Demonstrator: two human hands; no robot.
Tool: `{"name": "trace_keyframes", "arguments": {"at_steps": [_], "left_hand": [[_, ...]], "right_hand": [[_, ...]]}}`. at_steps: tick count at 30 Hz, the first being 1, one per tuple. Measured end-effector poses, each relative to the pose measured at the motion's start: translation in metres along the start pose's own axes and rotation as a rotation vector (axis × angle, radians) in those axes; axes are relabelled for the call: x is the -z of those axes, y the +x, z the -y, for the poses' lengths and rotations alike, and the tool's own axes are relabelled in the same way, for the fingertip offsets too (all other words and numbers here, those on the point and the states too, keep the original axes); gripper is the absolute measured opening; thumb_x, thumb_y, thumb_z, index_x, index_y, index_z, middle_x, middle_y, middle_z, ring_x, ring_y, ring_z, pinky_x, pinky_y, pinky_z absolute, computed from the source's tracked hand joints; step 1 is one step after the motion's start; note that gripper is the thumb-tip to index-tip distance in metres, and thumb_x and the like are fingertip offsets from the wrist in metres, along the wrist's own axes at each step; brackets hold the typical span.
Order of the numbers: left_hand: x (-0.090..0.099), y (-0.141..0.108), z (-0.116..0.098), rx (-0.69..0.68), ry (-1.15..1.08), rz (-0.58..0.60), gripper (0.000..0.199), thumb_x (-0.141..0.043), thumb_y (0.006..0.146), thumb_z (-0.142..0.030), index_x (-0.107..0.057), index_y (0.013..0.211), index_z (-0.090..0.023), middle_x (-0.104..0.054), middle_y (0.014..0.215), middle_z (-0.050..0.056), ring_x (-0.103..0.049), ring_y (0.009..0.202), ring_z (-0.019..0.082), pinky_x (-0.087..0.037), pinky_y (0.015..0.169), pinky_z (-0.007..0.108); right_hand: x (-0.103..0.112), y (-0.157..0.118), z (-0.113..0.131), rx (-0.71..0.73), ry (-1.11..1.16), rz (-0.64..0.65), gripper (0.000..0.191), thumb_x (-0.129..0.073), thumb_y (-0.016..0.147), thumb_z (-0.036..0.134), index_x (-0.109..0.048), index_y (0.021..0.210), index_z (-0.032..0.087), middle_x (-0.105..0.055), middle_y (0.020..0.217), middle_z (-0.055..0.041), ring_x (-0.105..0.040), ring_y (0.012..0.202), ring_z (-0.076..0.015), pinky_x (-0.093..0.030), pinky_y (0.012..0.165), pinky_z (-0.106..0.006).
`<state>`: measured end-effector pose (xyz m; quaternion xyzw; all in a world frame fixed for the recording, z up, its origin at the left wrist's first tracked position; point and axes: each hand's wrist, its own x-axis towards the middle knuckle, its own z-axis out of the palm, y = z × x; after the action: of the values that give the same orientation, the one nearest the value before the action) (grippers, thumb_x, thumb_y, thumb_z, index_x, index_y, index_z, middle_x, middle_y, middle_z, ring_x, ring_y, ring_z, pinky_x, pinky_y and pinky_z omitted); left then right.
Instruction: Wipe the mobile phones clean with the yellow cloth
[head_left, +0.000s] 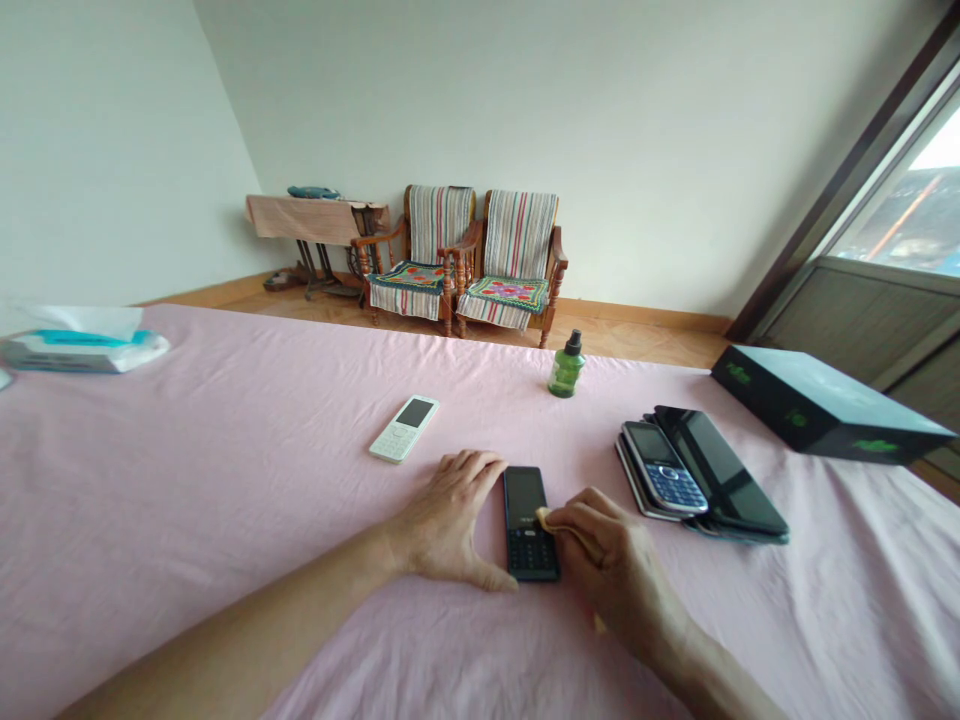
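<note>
A black keypad phone lies face up on the pink cloth in front of me. My left hand braces it from the left, with a fingertip at its top corner and the thumb at its bottom corner. A small yellow cloth is pinched in my right hand, which presses it at the phone's right edge by the middle of its face. Most of the cloth is hidden inside the fingers. Farther off to the left, a white keypad phone rests face up.
On the right, a blue keypad phone sits on other devices beside a large black phone. Beyond stands a green spray bottle. A black box is at the right edge, a tissue pack at far left. Pink cloth covers the surface.
</note>
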<state>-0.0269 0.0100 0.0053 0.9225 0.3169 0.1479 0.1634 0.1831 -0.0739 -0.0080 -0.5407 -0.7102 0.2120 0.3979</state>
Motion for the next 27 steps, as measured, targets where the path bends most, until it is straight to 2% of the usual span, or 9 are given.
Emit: {"name": "trace_keyframes", "arguments": {"at_steps": [3,8,17,23,27], "left_hand": [[0.001,0.000,-0.001,0.003,0.004,0.013,0.105,-0.071,0.052,-0.073,-0.039,0.135,-0.017,-0.046,0.133,0.015,-0.042,0.122,0.038,-0.030,0.105,0.053],[0.002,0.001,-0.002,0.016,0.024,0.022,0.106,-0.072,0.052,-0.072,-0.038,0.136,-0.017,-0.045,0.135,0.016,-0.041,0.123,0.038,-0.029,0.106,0.054],[0.001,0.000,-0.001,0.002,0.022,0.014,0.105,-0.072,0.053,-0.071,-0.038,0.136,-0.017,-0.045,0.135,0.016,-0.041,0.123,0.038,-0.028,0.106,0.054],[0.001,0.000,-0.001,-0.004,0.005,0.005,0.104,-0.072,0.052,-0.071,-0.038,0.135,-0.018,-0.046,0.134,0.016,-0.042,0.122,0.039,-0.029,0.105,0.054],[0.001,0.000,-0.001,-0.011,0.010,-0.003,0.105,-0.072,0.053,-0.072,-0.038,0.135,-0.017,-0.046,0.134,0.016,-0.042,0.123,0.039,-0.029,0.106,0.054]], "right_hand": [[-0.006,-0.002,-0.002,0.014,0.020,0.033,0.031,-0.044,0.081,0.001,-0.069,0.086,0.019,-0.055,0.078,-0.0018,-0.056,0.069,-0.0126,-0.040,0.060,-0.022],[-0.006,-0.005,0.008,-0.009,-0.043,0.082,0.029,-0.044,0.069,-0.007,-0.058,0.061,0.017,-0.050,0.069,0.0011,-0.052,0.063,-0.0104,-0.034,0.056,-0.022],[-0.005,0.000,0.007,0.029,-0.047,0.025,0.034,-0.044,0.077,-0.002,-0.071,0.084,0.017,-0.059,0.079,-0.0031,-0.057,0.071,-0.0133,-0.042,0.063,-0.022],[-0.002,0.000,0.012,0.025,-0.086,0.041,0.032,-0.045,0.071,-0.005,-0.068,0.071,0.017,-0.057,0.072,-0.0012,-0.057,0.066,-0.0123,-0.040,0.059,-0.022],[-0.002,0.002,0.009,0.029,-0.060,0.024,0.032,-0.044,0.076,-0.003,-0.070,0.079,0.016,-0.058,0.075,-0.0025,-0.057,0.068,-0.0129,-0.040,0.060,-0.023]]}}
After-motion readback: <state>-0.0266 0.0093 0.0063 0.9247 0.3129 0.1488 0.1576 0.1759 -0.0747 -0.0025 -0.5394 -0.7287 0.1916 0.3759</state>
